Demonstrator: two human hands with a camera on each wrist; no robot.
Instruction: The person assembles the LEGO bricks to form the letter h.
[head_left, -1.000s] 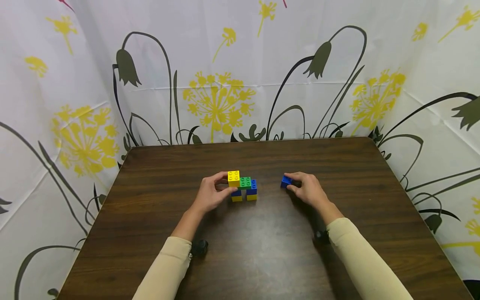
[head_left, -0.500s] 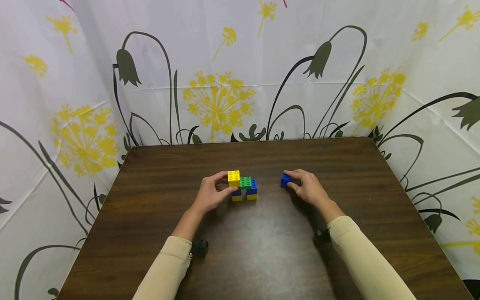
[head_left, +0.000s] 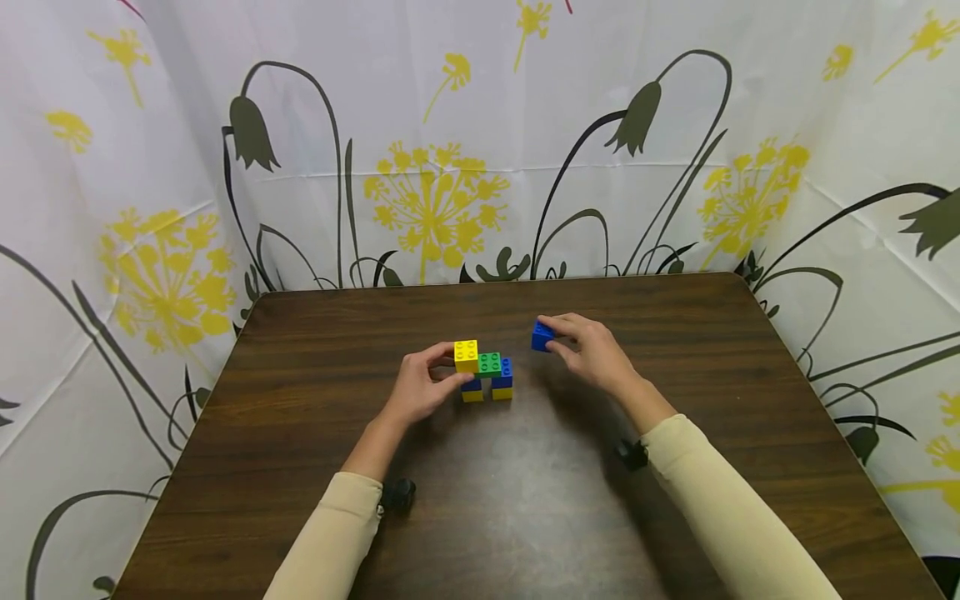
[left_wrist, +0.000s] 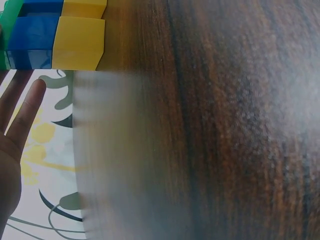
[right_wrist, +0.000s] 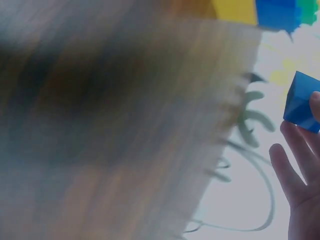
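A small bridge of toy building bricks stands mid-table: two legs with yellow below blue, a green brick [head_left: 490,364] spanning them, and a yellow brick [head_left: 466,356] on top at the left. My left hand [head_left: 422,390] holds the left side of this bridge between thumb and fingers. In the left wrist view a blue brick [left_wrist: 34,37] sits on a yellow brick [left_wrist: 77,42]. To the right and slightly farther back, my right hand [head_left: 600,354] pinches a loose blue brick [head_left: 542,336], raised off the table. The right wrist view shows that blue brick [right_wrist: 299,102] between thumb and fingertips.
The dark wood-grain table [head_left: 480,517] ends at a far edge, close to a white curtain [head_left: 555,125] printed with yellow and grey-green flowers. Each forearm wears a dark wrist device, such as the left one [head_left: 398,496].
My right hand has lifted the loose blue brick and carried it left and away from me, closer to the bridge. My left hand keeps its hold in nearly the same spot.
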